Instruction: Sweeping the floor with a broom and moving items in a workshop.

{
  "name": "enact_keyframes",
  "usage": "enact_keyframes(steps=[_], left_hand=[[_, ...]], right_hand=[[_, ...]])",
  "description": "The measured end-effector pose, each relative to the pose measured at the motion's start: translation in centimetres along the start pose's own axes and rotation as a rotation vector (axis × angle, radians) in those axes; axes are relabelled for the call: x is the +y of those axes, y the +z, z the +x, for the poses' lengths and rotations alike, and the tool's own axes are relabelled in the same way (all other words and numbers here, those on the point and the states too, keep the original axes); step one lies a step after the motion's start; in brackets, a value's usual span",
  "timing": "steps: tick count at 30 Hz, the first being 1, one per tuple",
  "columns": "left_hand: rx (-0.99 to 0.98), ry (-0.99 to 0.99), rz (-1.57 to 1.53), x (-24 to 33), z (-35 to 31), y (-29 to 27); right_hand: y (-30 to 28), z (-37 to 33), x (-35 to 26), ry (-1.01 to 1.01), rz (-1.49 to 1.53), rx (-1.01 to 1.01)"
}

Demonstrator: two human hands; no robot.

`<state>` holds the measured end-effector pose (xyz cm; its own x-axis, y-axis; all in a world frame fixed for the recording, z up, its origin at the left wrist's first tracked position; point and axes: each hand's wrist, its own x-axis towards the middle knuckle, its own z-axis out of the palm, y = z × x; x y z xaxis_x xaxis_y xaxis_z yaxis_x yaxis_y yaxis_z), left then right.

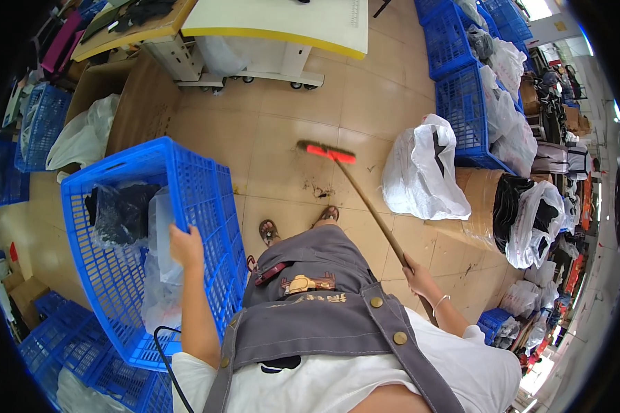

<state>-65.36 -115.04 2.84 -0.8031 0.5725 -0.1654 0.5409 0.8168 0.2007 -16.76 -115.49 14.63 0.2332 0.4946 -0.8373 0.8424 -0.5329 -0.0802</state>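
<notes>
My right hand (pixel 422 281) is closed round the wooden handle of a broom (pixel 366 196). Its red head (pixel 329 153) with dark bristles rests on the tiled floor ahead of my feet. Dark dust and scraps (pixel 317 190) lie on the tiles between the broom head and my sandals. On the left, my left hand (pixel 186 246) grips the near-side rim of a blue plastic crate (pixel 176 179). Inside that crate are clear plastic bags, one holding something black (pixel 120 210). The fingertips of my left hand are partly hidden behind the rim.
A white plastic bag (pixel 424 172) stands on the floor at right, beside a cardboard box (pixel 465 199) and stacked blue crates (pixel 461 103). Ahead is a white, yellow-edged table (pixel 275 20) on wheeled legs. A large open carton (pixel 145 103) stands beyond my crate; more blue crates (pixel 96 358) are at lower left.
</notes>
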Motion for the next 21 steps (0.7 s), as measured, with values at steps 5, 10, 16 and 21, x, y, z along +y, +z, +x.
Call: enact_keyframes(steps=[5, 10, 16, 21], left_hand=[[0.001, 0.041, -0.04, 0.1, -0.7, -1.1], [0.011, 0.065, -0.087, 0.2, -0.8, -0.5], [0.028, 0.078, -0.06, 0.0, -0.9, -0.2], [0.09, 0.089, -0.009, -0.4, -0.7, -0.2]], right_hand=[[2.9, 11.4, -4.1, -0.498, -0.074, 0.26], [3.0, 18.4, -14.3, -0.384, -0.025, 0.113], [9.6, 16.6, -1.4, -0.572, -0.378, 0.299], [11.2, 2.2, 12.9, -0.318, -0.45, 0.03]])
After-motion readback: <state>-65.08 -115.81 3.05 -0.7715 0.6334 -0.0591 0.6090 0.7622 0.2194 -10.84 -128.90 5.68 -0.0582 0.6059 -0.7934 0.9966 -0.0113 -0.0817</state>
